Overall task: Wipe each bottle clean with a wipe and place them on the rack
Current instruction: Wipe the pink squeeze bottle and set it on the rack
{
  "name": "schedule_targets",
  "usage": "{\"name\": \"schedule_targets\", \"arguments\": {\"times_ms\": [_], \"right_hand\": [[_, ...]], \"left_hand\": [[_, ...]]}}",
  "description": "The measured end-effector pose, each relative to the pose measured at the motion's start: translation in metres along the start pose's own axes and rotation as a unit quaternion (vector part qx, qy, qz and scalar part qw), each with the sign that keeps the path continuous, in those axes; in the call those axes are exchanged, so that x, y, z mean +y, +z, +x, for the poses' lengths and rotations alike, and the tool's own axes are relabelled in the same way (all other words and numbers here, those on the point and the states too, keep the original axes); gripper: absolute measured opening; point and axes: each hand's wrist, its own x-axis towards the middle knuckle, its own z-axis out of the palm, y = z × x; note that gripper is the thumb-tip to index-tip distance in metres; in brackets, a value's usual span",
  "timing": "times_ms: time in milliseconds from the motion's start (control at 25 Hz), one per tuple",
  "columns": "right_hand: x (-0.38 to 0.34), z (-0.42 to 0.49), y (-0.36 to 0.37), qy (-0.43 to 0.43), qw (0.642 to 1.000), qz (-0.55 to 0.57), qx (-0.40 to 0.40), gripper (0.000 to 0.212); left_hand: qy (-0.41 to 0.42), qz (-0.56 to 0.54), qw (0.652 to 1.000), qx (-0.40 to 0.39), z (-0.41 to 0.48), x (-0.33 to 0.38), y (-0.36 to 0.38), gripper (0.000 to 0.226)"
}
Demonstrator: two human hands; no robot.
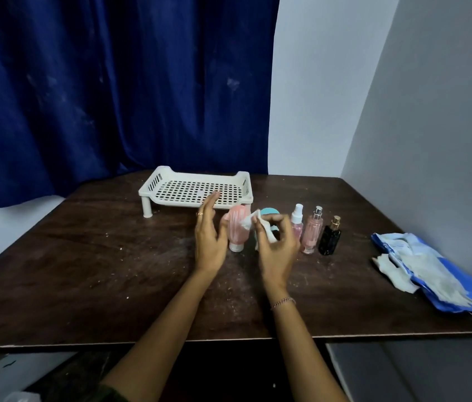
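five bottles in the head view, all standing on the dark wooden table [84,271], none on the rack. rack [197,190] is white, perforated, on short legs, at the far side of the table in front of a blue curtain [113,82].

bottle row, left to right:
- pink squeeze bottle [239,232], cap down, just in front of the rack's right corner
- teal bottle [269,212], mostly hidden behind the right hand
- small spray bottle [297,221], white top, pink liquid
- pink perfume bottle [312,232], silver cap
- black bottle [330,237], gold cap

the last three stand close together and upright.

left hand [210,242]: fingers straight and loose, pointing up and away, gripping nothing. it sits just left of the pink squeeze bottle; the thumb is right at the bottle's side, can't tell if it touches. ring [200,213] on one finger.

right hand [277,250]: fingers curled, pinching a crumpled white wipe [248,221]. the wipe's tip is against the upper right side of the pink squeeze bottle. bracelet [282,302] on that wrist.

blue wipe pack [437,274] lies at the table's right edge, well apart from the bottles, with white wipes spilling out and a loose wipe [391,271] touching its left side.
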Motion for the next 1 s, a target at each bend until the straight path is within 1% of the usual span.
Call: {"name": "schedule_targets", "arguments": {"times_ms": [120,240,400,520,600,720,840,1000], "right_hand": [[0.007,-0.002,0.002,-0.073,0.996,-0.054,-0.017,0.020],[0.008,-0.003,0.005,-0.106,0.989,-0.085,-0.050,0.023],[0.007,-0.002,0.010,-0.102,0.990,-0.085,-0.050,0.030],[0.002,0.004,0.016,-0.118,0.989,-0.086,-0.031,0.036],[0.001,0.008,0.026,-0.116,0.990,-0.076,-0.034,0.039],[0.001,0.007,0.042,-0.106,0.991,-0.069,-0.039,0.033],[0.009,0.003,0.045,-0.136,0.985,-0.105,-0.017,0.027],[0.015,0.000,0.047,-0.122,0.985,-0.103,-0.062,0.028]], "left_hand": [[-0.035,-0.072,0.995,-0.065,0.001,-0.004,0.003,0.051],[-0.063,-0.080,0.991,-0.089,0.005,-0.006,0.005,0.050],[-0.075,-0.102,0.990,-0.066,0.006,0.000,0.001,0.037],[-0.085,-0.102,0.990,-0.051,0.006,0.002,-0.004,0.033],[-0.083,-0.104,0.990,-0.043,0.006,-0.001,-0.009,0.033],[-0.082,-0.106,0.990,-0.033,0.006,-0.004,-0.019,0.033],[-0.077,-0.115,0.990,-0.018,0.004,-0.006,-0.027,0.036],[-0.059,-0.097,0.994,0.003,0.005,-0.011,-0.030,0.036]]}}
